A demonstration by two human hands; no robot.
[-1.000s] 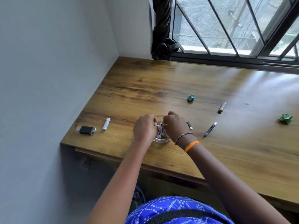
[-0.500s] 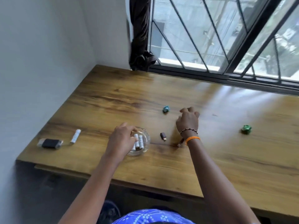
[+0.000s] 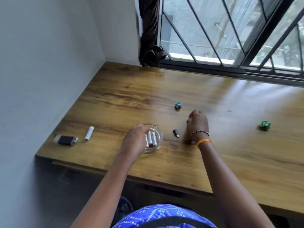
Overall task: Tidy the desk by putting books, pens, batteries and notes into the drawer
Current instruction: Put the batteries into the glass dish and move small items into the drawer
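While the left hand (image 3: 137,140) still rests curled on the near-left rim of the glass dish (image 3: 158,138), which holds white batteries (image 3: 151,138), the right hand (image 3: 198,122) has left the dish and now sits right of it, fingers curled down over something small on the desk (image 3: 230,158); what it grips I cannot tell. Left of the dish lies another white battery (image 3: 89,132); just right, a small dark adapter (image 3: 176,133).

Right hand (image 3: 198,121) left glass dish (image 3: 153,139), reached out, closed over battery.
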